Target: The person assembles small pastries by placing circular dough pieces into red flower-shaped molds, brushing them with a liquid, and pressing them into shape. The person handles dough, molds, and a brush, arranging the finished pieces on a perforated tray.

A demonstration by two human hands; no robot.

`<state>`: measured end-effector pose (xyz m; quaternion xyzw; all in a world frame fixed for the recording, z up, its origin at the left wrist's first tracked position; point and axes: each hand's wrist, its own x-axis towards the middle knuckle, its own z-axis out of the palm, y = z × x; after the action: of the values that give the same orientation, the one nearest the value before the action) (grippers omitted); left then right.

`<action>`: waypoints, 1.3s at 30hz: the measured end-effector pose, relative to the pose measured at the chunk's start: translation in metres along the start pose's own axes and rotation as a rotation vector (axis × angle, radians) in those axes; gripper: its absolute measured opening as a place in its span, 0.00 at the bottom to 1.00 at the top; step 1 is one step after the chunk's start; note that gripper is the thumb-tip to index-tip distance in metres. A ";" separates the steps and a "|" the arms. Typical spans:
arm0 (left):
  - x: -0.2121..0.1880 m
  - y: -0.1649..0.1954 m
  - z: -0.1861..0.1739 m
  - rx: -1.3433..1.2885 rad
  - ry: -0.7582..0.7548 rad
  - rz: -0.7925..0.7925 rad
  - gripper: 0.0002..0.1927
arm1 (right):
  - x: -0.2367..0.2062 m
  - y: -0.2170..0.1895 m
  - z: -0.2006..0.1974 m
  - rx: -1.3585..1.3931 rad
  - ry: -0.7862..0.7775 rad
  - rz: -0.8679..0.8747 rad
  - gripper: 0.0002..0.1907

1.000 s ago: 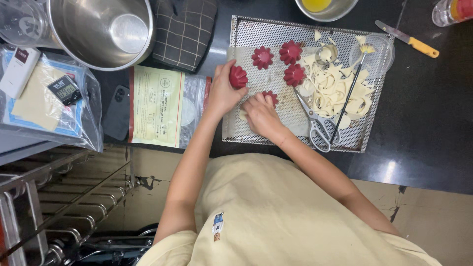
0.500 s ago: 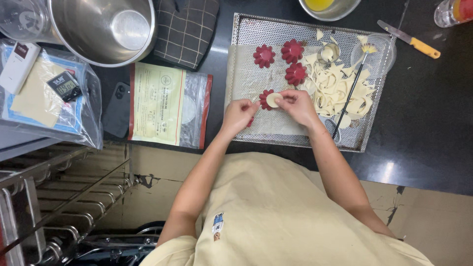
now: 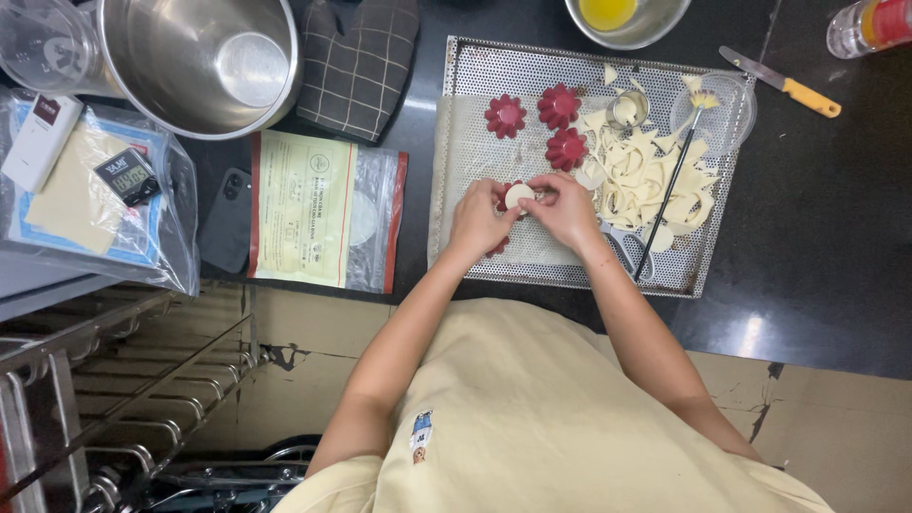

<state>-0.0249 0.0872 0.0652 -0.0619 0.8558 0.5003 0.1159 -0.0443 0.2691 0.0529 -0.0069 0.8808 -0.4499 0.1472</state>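
From the head camera, looking straight down, a perforated metal tray [image 3: 456, 190] lies on the dark desk [image 3: 817, 247], its near edge close to the desk's front edge and to the person's chest. The left half of the tray is mostly bare mesh; the right half is crowded with pale dough scraps [image 3: 655, 180], a brush [image 3: 670, 180] lying slantwise across them, and scissors [image 3: 627, 252] near the right wrist. Three red fluted moulds [image 3: 559, 103] stand together toward the tray's far edge. Left of the tray, near it, lies a clear bag with a printed sheet [image 3: 323, 209], then a dark phone [image 3: 226, 218]. Right of the tray the desk is open out to a yellow-handled knife [image 3: 784, 85] at the far side.

Both hands meet over the tray's near middle. The left hand [image 3: 475, 220] and the right hand [image 3: 567, 209] have their fingers drawn together, pinching a small round disc of pale dough [image 3: 519, 196] between the fingertips. The disc is smooth, cream-white and sits over a red mould [image 3: 501, 198], of which only slivers show beside the left fingers.
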 end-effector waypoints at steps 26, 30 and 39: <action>-0.002 -0.025 0.035 -0.923 -0.168 -0.017 0.24 | -0.040 -0.078 -0.024 -0.276 0.054 -0.382 0.35; -0.009 0.017 0.004 -1.034 -0.209 0.008 0.24 | -0.041 -0.088 -0.052 0.176 -0.054 -0.322 0.33; -0.038 0.091 -0.058 -1.136 -0.339 0.121 0.26 | -0.064 -0.110 -0.074 0.887 -0.097 -0.230 0.24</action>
<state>-0.0159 0.0812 0.1787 0.0157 0.4256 0.8885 0.1710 -0.0162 0.2718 0.1971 -0.0619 0.5887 -0.7961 0.1261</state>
